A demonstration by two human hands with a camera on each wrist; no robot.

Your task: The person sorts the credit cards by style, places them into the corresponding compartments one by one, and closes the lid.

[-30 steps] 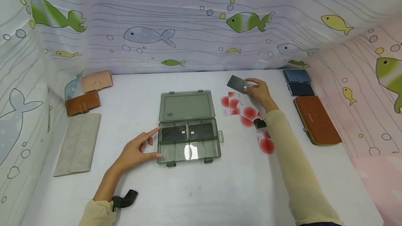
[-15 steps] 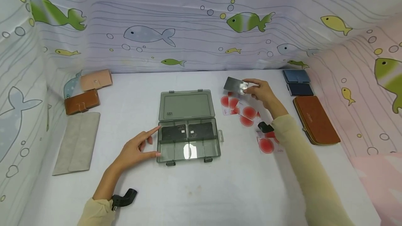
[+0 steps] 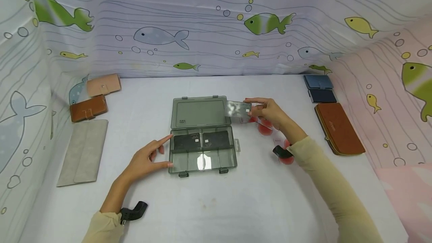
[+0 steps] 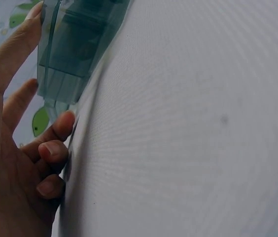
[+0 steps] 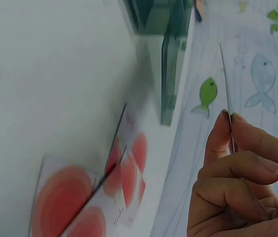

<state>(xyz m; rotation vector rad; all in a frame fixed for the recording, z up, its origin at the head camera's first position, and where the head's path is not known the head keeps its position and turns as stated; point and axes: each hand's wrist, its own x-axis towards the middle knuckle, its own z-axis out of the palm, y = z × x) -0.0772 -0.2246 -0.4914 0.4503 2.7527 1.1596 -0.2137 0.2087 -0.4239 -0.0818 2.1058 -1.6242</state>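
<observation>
A smoky clear plastic box (image 3: 203,163) lies with its lid folded back, two black VIP cards (image 3: 186,144) in its far compartments. My left hand (image 3: 144,162) touches the box's left side with forefinger and thumb tips, the fingers spread around nothing. Between thumb and fingers my right hand (image 3: 268,113) pinches a dark VIP card (image 3: 237,109) by its right end, above the table at the right edge of the lid. In the right wrist view that card (image 5: 226,84) appears edge-on.
Several red-and-white cards (image 3: 264,127) lie overlapping under the right hand and wrist. At the right are a brown zip wallet (image 3: 340,128) and blue and dark wallets (image 3: 318,81). A grey folder (image 3: 83,153), brown wallet (image 3: 89,109) and pink wallet (image 3: 104,85) lie at left.
My right hand has carried the dark card left and nearer, from above the red-and-white cards to beside the box lid. The left hand stays at the box.
</observation>
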